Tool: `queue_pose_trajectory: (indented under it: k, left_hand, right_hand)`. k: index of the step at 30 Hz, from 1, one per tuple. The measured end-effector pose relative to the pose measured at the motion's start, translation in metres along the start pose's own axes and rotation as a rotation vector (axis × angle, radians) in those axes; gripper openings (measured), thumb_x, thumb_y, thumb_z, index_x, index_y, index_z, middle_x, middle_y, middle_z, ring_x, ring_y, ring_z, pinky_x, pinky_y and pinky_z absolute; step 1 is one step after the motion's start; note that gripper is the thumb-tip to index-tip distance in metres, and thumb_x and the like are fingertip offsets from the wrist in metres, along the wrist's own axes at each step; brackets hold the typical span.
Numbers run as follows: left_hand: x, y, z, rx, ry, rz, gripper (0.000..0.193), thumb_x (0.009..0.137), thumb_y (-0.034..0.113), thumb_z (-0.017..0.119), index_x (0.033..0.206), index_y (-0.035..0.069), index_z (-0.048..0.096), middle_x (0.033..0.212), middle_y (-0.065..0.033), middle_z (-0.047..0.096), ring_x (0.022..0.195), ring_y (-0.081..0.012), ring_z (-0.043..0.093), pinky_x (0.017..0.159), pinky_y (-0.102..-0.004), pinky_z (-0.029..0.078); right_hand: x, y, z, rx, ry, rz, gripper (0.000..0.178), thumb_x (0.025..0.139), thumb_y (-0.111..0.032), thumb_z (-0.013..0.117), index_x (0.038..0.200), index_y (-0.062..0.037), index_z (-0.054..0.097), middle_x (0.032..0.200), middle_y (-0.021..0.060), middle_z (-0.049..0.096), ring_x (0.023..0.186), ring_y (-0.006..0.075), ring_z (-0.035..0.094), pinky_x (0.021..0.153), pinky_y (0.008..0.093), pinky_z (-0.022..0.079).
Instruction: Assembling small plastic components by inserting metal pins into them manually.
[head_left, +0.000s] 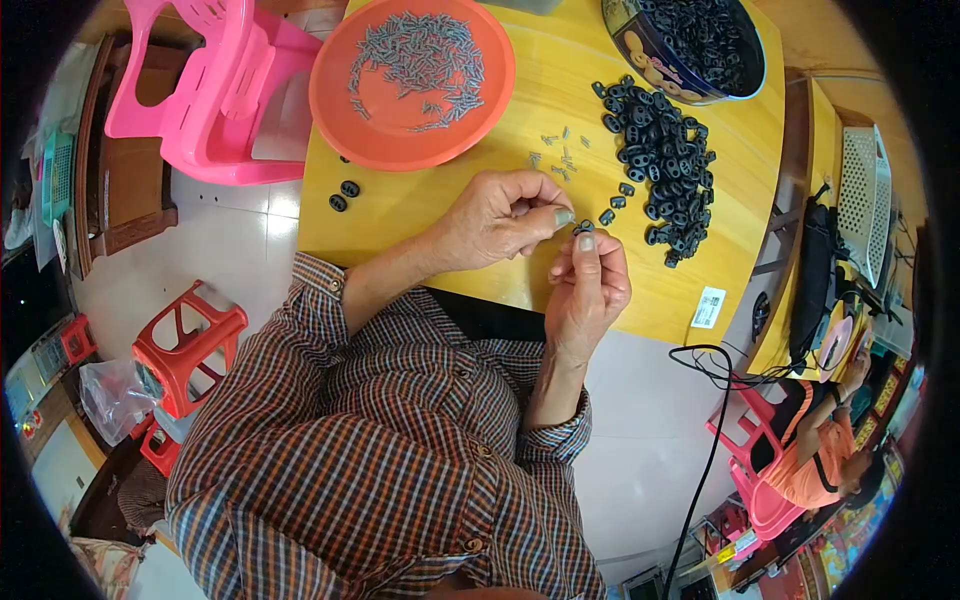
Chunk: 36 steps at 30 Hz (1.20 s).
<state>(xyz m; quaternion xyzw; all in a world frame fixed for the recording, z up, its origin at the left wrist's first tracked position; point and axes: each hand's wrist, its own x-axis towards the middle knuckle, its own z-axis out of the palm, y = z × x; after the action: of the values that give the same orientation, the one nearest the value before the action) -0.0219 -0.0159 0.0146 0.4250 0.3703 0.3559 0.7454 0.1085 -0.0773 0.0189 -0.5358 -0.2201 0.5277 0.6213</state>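
Observation:
My right hand (590, 285) pinches a small black two-hole cord lock (584, 228) between thumb and fingers above the table's near edge. Close beside it, my left hand (505, 222) is closed, thumb and forefinger together at the piece; whatever they hold is too small to make out. Beyond my hands lie several loose thin grey metal bits (563, 158), perhaps springs or screws. A few single black pieces (618, 202) rest just right of them, beside a large heap of the same kind (665, 165).
An orange round plate (400, 145) at the far left holds many grey metal bits. A dark tin (650, 62) of black pieces stands far right. Two black pieces (344, 196) lie left on the yellow table (420, 195). Another person (810, 455) sits at right. A pink chair (225, 100) stands left.

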Motion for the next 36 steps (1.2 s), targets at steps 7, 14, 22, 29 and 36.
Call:
queue_pose_trajectory:
  k: [7, 14, 22, 29, 36]
  left_hand:
    - [-0.0006, 0.0021, -0.0007, 0.006, -0.004, -0.003, 0.007, 0.087, 0.005, 0.058, 0.09, -0.001, 0.06, 0.071, 0.001, 0.057, 0.053, -0.0025, 0.049, 0.046, -0.0184, 0.039]
    - [-0.0004, -0.0002, -0.002, 0.002, -0.013, 0.0, 0.007, 0.087, 0.005, 0.058, 0.09, -0.002, 0.06, 0.072, 0.0008, 0.057, 0.053, -0.0026, 0.049, 0.046, -0.0185, 0.04]
    - [-0.0001, 0.0005, -0.0018, 0.05, 0.007, 0.01, 0.007, 0.087, 0.006, 0.058, 0.088, 0.0, 0.061, 0.071, 0.0005, 0.059, 0.054, -0.0026, 0.052, 0.045, -0.0187, 0.042]
    - [-0.001, -0.0006, -0.0014, 0.059, 0.001, 0.038, 0.007, 0.087, 0.006, 0.058, 0.088, -0.001, 0.061, 0.069, 0.0004, 0.058, 0.051, -0.0033, 0.052, 0.045, -0.0189, 0.042]
    - [-0.0004, -0.0051, -0.0048, 0.094, -0.023, 0.077, 0.006, 0.087, 0.003, 0.056, 0.088, -0.001, 0.06, 0.067, 0.0005, 0.057, 0.051, -0.0035, 0.053, 0.044, -0.0197, 0.042]
  right_hand:
    - [-0.0009, 0.0006, 0.0014, -0.008, 0.005, 0.006, 0.008, 0.089, -0.009, 0.059, 0.088, -0.0021, 0.056, 0.074, 0.0004, 0.056, 0.056, 0.0046, 0.047, 0.05, 0.0177, 0.039]
    - [-0.0017, 0.0011, 0.0022, -0.048, 0.011, 0.012, 0.007, 0.088, -0.01, 0.06, 0.088, -0.0029, 0.057, 0.074, -0.0002, 0.057, 0.055, 0.0036, 0.047, 0.049, 0.017, 0.038]
    - [-0.002, -0.0011, 0.0052, -0.154, 0.041, -0.033, 0.008, 0.089, -0.01, 0.06, 0.087, -0.0025, 0.058, 0.072, -0.0012, 0.056, 0.054, 0.0027, 0.045, 0.049, 0.0161, 0.037]
    - [-0.0041, -0.0045, 0.0069, -0.239, 0.017, -0.103, 0.007, 0.088, -0.007, 0.06, 0.084, -0.0028, 0.056, 0.069, -0.0035, 0.05, 0.054, 0.0015, 0.04, 0.049, 0.0159, 0.034]
    - [-0.0042, -0.005, 0.0054, -0.323, -0.004, -0.163, 0.008, 0.089, -0.005, 0.058, 0.082, -0.0023, 0.055, 0.072, -0.0034, 0.048, 0.057, 0.0014, 0.04, 0.05, 0.0165, 0.034]
